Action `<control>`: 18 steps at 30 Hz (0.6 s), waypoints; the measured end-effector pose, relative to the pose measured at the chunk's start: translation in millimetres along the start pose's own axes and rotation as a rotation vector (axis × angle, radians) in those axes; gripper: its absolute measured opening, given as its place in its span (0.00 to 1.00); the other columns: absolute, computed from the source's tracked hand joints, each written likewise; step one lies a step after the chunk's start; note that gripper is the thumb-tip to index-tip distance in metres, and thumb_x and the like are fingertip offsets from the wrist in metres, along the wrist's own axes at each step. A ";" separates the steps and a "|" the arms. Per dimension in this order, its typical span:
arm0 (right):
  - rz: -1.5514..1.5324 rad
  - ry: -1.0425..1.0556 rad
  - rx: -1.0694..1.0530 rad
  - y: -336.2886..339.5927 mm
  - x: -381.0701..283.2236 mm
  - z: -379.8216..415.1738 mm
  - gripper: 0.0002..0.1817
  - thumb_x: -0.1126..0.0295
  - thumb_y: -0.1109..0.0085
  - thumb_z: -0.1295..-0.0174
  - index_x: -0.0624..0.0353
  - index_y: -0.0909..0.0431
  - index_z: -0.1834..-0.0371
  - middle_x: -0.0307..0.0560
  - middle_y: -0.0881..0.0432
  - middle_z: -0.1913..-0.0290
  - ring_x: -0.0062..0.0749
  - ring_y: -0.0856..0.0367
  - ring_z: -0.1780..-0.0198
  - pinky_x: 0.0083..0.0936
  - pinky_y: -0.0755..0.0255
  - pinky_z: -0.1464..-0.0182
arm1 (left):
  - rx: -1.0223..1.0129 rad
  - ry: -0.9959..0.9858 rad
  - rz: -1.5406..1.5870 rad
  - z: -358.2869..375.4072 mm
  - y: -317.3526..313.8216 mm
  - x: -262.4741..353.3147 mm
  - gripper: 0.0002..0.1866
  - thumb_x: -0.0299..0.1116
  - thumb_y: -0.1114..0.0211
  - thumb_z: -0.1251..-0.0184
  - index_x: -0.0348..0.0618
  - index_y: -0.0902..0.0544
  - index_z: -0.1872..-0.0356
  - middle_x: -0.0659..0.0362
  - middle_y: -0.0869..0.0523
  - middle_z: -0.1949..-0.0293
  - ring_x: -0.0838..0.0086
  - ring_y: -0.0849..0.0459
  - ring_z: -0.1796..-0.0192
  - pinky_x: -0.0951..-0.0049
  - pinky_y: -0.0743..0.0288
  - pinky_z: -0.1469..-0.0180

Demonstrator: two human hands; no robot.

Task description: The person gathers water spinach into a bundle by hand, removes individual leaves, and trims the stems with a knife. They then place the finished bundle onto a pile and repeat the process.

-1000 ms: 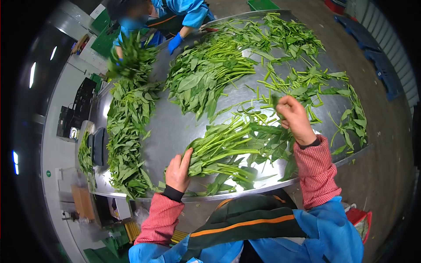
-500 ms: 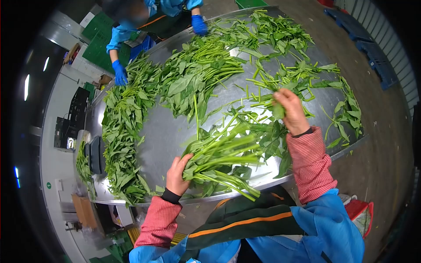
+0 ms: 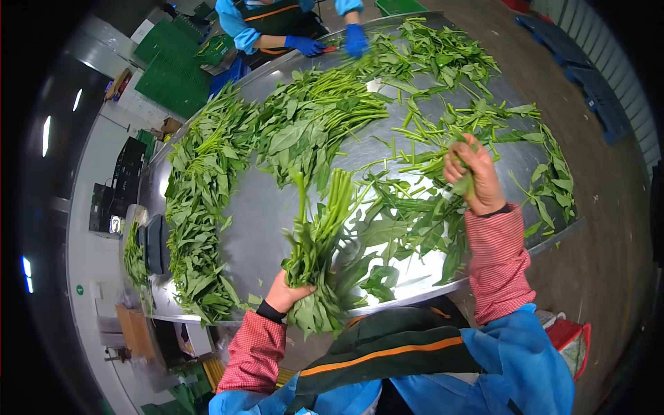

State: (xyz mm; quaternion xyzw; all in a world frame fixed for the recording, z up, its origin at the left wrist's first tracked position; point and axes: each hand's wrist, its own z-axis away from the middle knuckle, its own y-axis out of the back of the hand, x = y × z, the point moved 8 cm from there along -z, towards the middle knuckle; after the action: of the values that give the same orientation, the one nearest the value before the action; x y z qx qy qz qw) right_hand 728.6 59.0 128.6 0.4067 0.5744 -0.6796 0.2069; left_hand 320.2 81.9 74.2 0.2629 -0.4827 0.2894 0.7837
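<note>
My left hand [image 3: 282,294] is wrapped round the leafy part of a bunch of water spinach [image 3: 321,238] at the table's near edge. The cut stems point up and away, and the leaves hang below my fingers. Farther right, my right hand [image 3: 478,176] is raised over scattered stems, its fingers curled round a few green leaves [image 3: 463,185]. Loose leaves and stem pieces [image 3: 387,232] lie between my two hands on the metal table [image 3: 252,214].
A long row of greens [image 3: 197,228] runs down the table's left side, with a large pile [image 3: 311,114] in the middle. Across the table, a co-worker's blue-gloved hands [image 3: 356,41] work near a red-handled tool [image 3: 329,49]. Green crates [image 3: 176,83] stand behind.
My left hand has turned the bunch from pointing right to pointing up and away. My right hand has moved slightly right. The co-worker's gloved hands have moved right and closer together.
</note>
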 end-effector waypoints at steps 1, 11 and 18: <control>0.012 -0.076 -0.132 -3.4 3.9 4.1 0.10 0.64 0.38 0.38 0.57 0.26 0.63 0.37 0.23 0.73 0.20 0.24 0.75 0.18 0.26 0.72 | -0.005 0.015 0.040 1.8 -0.1 -1.0 0.31 0.22 0.29 0.48 0.37 0.30 0.41 0.60 0.20 0.48 0.74 0.23 0.46 0.70 0.31 0.41; 0.421 -0.249 -0.166 -87.1 89.4 8.1 0.12 0.63 0.44 0.32 0.62 0.23 0.58 0.36 0.24 0.74 0.14 0.28 0.75 0.14 0.34 0.76 | -0.164 0.117 0.264 1.7 -16.4 -20.0 0.33 0.25 0.29 0.50 0.37 0.29 0.39 0.59 0.20 0.46 0.72 0.23 0.45 0.69 0.32 0.40; 0.139 0.036 0.031 -73.0 37.0 6.7 0.09 0.65 0.43 0.33 0.54 0.25 0.71 0.30 0.31 0.83 0.12 0.39 0.85 0.14 0.44 0.83 | -0.166 0.154 0.389 10.0 -18.8 -22.7 0.37 0.28 0.29 0.51 0.38 0.32 0.36 0.57 0.20 0.45 0.70 0.21 0.45 0.68 0.31 0.40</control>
State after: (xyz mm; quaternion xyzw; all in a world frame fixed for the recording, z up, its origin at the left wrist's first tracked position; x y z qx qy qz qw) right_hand 650.2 78.1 144.2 0.4610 0.5376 -0.6651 0.2369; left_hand 319.2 57.4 55.0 0.0767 -0.4851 0.4136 0.7666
